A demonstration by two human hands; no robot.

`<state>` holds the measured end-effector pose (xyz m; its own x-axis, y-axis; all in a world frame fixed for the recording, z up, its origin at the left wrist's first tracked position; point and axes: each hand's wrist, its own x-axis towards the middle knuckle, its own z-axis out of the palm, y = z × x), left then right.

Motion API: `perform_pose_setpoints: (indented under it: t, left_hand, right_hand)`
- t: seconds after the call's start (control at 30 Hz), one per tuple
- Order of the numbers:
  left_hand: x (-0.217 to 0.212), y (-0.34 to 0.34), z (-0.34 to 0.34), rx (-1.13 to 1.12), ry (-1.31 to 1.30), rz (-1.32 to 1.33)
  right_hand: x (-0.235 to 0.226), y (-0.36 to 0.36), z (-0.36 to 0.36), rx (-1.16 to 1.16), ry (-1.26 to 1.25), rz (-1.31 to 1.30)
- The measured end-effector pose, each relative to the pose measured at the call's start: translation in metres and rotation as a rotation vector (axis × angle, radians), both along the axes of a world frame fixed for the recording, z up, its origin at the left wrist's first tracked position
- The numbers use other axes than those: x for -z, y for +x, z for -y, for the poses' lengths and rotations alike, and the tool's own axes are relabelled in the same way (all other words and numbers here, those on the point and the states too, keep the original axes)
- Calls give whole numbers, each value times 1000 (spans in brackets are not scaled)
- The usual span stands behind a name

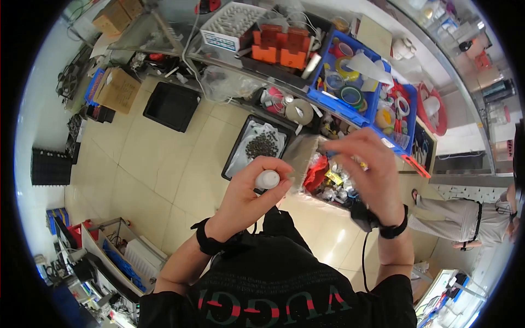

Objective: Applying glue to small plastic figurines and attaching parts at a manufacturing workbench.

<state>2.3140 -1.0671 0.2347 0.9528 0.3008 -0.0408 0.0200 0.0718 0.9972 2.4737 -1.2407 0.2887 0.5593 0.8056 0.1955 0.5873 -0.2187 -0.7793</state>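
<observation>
My left hand is closed around a small white cap-shaped piece, held at chest height. My right hand is raised beside it, fingers pinching the top edge of a clear plastic bag that hangs between both hands. Below the bag lies a heap of red and shiny bits. Both wrists wear black bands.
A metal shelf bench runs across the top with blue bins of tape rolls, an orange part and a white tray. Black trays and a cardboard box sit on the tiled floor. Another person stands at right.
</observation>
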Motion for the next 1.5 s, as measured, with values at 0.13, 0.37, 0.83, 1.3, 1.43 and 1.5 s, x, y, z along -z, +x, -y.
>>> perform_pose_setpoints:
  t: [0.13, 0.37, 0.83, 1.3, 1.43, 1.5]
  left_hand:
    - [-19, -66, -35, -79, 78, 150]
    - [-32, -204, -95, -278, 201, 195]
    - [-34, -345, -146, -597, 250, 276]
    - [-40, -432, -200, -717, 371, 174]
    - [-45, -446, -226, -567, 73, 382]
    - [-45, -448, -239, -507, -61, 402]
  right_hand:
    - [-40, -82, -78, -352, 78, 165]
    - [-78, -202, -176, -611, 37, 424]
    - [-107, -337, -279, -932, 42, 718]
    - [-125, -423, -371, -1197, 29, 831]
    - [-141, -416, -411, -1214, -208, 483]
    - [-132, -409, -435, -1231, -209, 299]
